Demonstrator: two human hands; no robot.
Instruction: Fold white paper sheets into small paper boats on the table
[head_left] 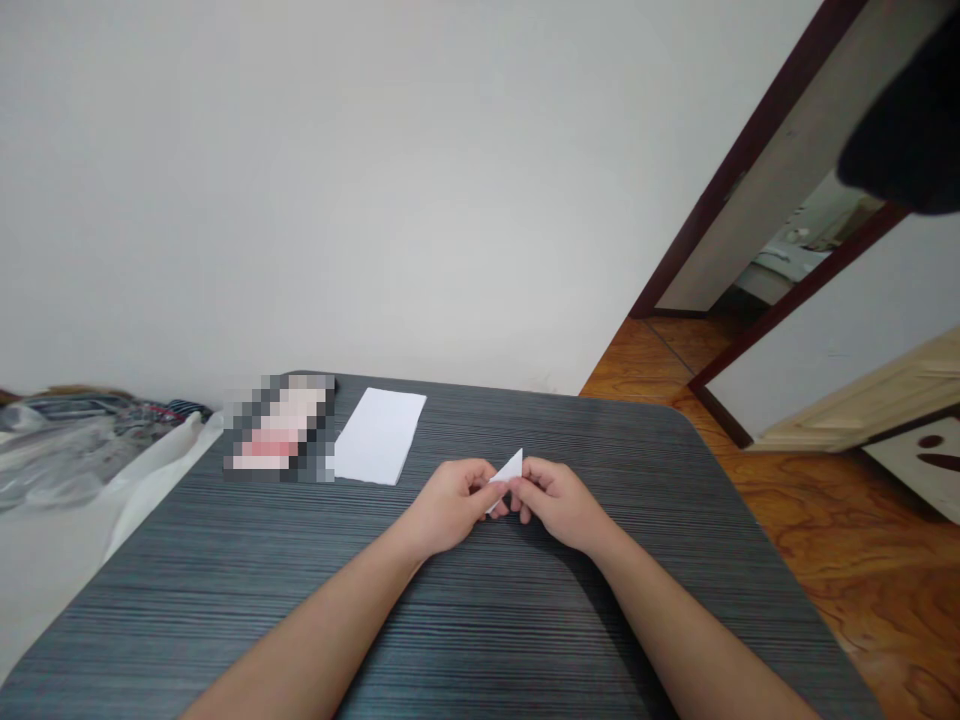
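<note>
Between my two hands is a small piece of folded white paper (511,470), with one pointed corner standing up. My left hand (459,505) pinches its left side, thumb on top and fingers curled beneath. From the other side my right hand (553,498) grips it with thumb and fingers near the lower right edge. The fingers cover part of the paper, so its full shape is hidden. Both hands are just above the dark wood-grain table (480,620).
A stack of white paper sheets (382,435) lies at the back left of the table. Beside it is a pixelated flat object (281,425). Plastic-wrapped items (97,440) are heaped off the left edge. A white wall (390,180) rises behind; a doorway stands at right.
</note>
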